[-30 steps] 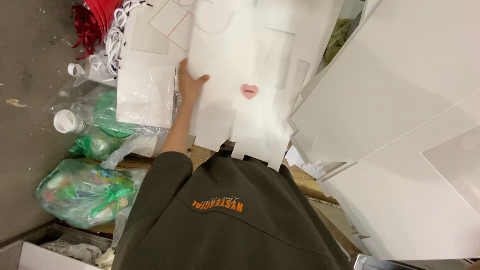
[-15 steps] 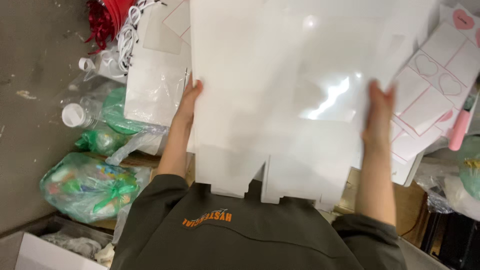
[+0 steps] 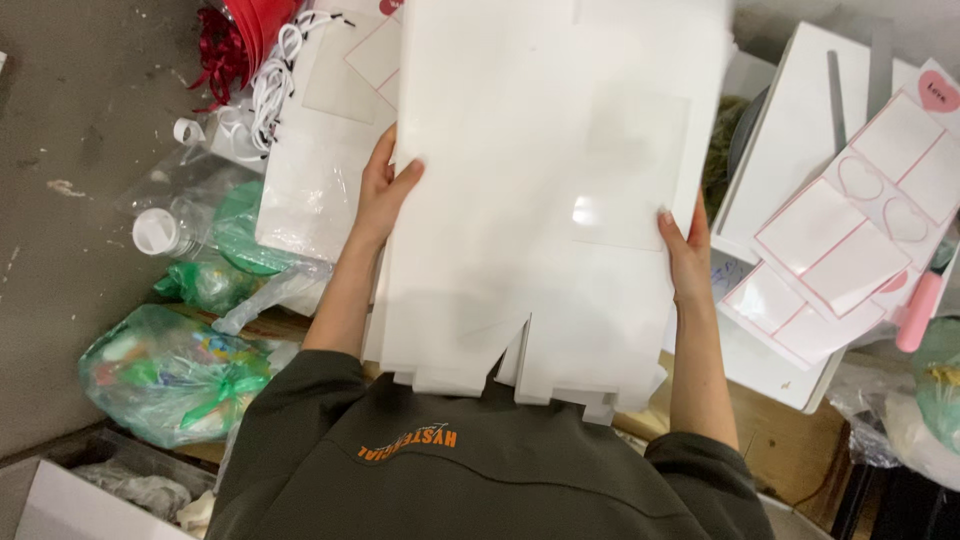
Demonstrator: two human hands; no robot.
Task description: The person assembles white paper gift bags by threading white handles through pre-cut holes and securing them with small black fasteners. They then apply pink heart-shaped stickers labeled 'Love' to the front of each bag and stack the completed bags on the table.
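I hold a large flat white cardboard box blank upright in front of me, its notched tabs hanging down toward my dark sweatshirt. My left hand grips its left edge with the thumb on the front face. My right hand grips its right edge, fingers mostly hidden behind the card. A faint clear window panel shows on the blank's right half.
More flat white blanks with pink outlines and heart shapes lie at the right. A stack of white card lies behind my left hand. Red ribbon, a plastic bottle and green-filled plastic bags sit on the grey floor at left.
The view has swung right and the blank now fills the middle. My right hand has come into view gripping the right edge; a second ago only the left hand showed.
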